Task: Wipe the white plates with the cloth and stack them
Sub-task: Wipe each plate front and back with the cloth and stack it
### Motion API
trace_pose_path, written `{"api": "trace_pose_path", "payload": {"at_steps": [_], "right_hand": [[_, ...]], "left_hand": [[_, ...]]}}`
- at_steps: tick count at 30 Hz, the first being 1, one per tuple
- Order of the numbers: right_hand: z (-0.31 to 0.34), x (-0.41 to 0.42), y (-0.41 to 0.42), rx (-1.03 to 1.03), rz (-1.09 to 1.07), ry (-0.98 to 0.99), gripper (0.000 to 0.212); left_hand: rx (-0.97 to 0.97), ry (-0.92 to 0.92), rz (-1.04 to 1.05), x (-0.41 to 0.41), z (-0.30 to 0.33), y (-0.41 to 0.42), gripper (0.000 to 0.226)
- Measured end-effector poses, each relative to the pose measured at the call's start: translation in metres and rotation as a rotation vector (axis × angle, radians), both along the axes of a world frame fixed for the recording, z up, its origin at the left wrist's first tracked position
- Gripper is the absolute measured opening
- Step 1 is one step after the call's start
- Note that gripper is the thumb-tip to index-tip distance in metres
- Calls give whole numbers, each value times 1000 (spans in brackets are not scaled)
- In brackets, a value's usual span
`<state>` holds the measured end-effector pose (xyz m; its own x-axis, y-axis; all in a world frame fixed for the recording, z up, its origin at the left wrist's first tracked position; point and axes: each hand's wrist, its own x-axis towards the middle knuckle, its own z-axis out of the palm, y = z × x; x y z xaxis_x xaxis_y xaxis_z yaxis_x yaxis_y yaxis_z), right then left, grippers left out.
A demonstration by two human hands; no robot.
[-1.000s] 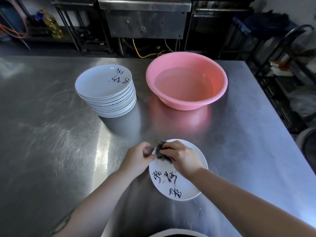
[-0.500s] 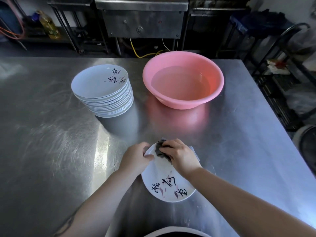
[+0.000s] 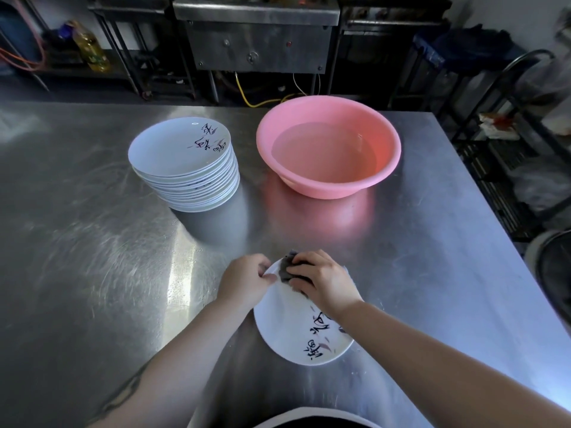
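Steel tabletop (image 3: 92, 273). Toward the far edge, a stack of white plates (image 3: 185, 168); beside it, a pink basin (image 3: 328, 146) holding water. Near the front edge, the left hand (image 3: 244, 281) pinches the rim of a white plate (image 3: 287, 329); the right hand (image 3: 324, 281) presses a dark cloth (image 3: 283, 271) onto it.

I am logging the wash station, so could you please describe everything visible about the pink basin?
The pink basin is a round, wide-rimmed tub that looks like plastic, with sloping walls. It stands upright on the steel table, at the far side, to the right of the stack of white plates and apart from it. It holds clear water well below the rim. Neither hand touches it; its pink glow reflects on the metal.
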<state>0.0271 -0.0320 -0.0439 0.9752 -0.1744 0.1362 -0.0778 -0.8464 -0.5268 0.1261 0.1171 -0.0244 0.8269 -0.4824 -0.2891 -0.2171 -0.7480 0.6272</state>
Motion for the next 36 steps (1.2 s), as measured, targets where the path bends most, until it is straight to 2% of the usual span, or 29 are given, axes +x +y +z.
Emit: {"api": "trace_pose_path", "payload": {"at_steps": [5, 8, 9, 11, 12, 14, 18, 21, 24, 26, 29, 32, 36], "right_hand": [[-4, 1, -4, 39, -86, 39, 14], [-6, -6, -9, 62, -156, 45, 11], [-7, -7, -8, 71, -166, 41, 11], [-8, -5, -5, 89, -189, 29, 12], [-8, -3, -3, 93, -196, 28, 12], [-7, 1, -1, 86, -181, 36, 14], [-5, 2, -6, 50, -126, 75, 11], [-3, -6, -17, 27, -169, 83, 9], [-4, -11, -23, 24, -182, 50, 6], [-4, -9, -17, 30, -167, 27, 6], [-5, -2, -6, 21, -87, 31, 10], [-3, 4, -7, 7, -12, 66, 14], [1, -1, -27, -37, -104, 100, 14]], "left_hand": [[58, 189, 27, -1, -9, 17, 13], [141, 391, -77, -11, -10, 36, 16], [178, 389, -125, -13, -8, 37, 17], [203, 177, -146, -10, -2, 30, 21], [171, 51, -117, -6, 1, 23, 23], [76, -56, -78, -1, 8, 6, 23], [48, 33, -15, -3, 0, -6, 10], [91, 136, 37, -3, -7, 10, 12], [162, 323, -56, -4, -8, 29, 7], [226, 254, -119, -7, -5, 28, 13], [106, 40, -43, -6, -3, 10, 18], [60, 39, -14, -5, -7, -6, 16], [-28, 34, 150, -5, -18, 3, 26]]}}
